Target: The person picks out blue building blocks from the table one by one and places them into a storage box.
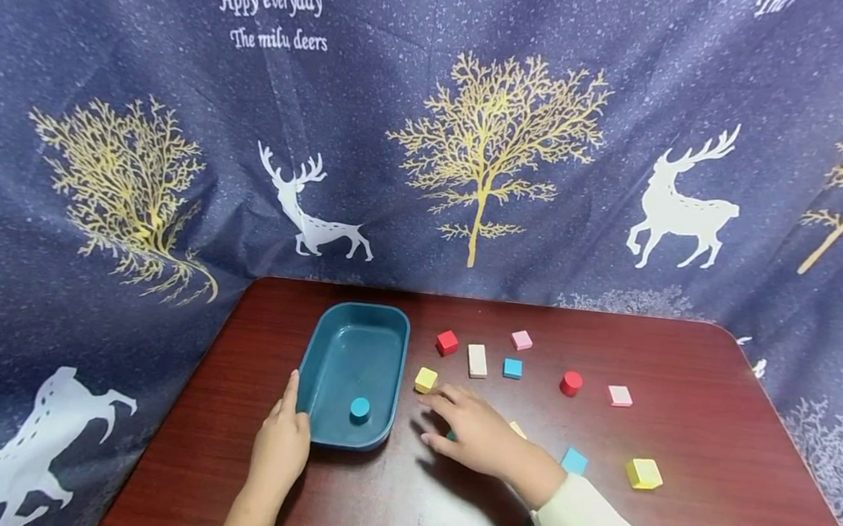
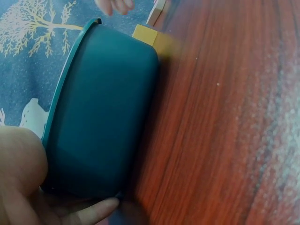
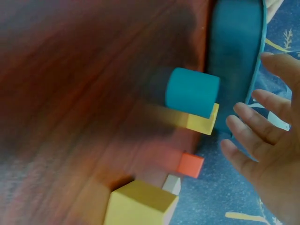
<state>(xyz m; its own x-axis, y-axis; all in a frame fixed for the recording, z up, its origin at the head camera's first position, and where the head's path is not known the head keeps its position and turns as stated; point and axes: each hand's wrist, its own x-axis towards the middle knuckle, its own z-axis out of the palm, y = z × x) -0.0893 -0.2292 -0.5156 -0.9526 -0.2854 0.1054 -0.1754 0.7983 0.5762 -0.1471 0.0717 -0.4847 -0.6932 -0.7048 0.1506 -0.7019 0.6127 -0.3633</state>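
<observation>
A teal plastic basin (image 1: pixel 353 361) stands on the left of the table, with a small blue cylinder (image 1: pixel 359 410) inside it. My left hand (image 1: pixel 281 444) touches the outside of its near left corner, index finger straight along the side wall. My right hand (image 1: pixel 478 431) hovers right of the basin, fingers spread and nothing in its grasp. Beneath that palm stands a teal cylinder (image 3: pixel 192 92), mostly hidden in the head view. Just beyond the right fingertips is a yellow cube (image 1: pixel 425 379), close to the basin's wall.
Behind the right hand lie a red cube (image 1: pixel 447 343), a white block (image 1: pixel 476 360), a blue block (image 1: pixel 512 369) and a pink block (image 1: pixel 522 340). Farther right are a red cylinder (image 1: pixel 571 383), a pale pink block (image 1: pixel 620 396), a light blue block (image 1: pixel 574 461) and a yellow block (image 1: pixel 645 474).
</observation>
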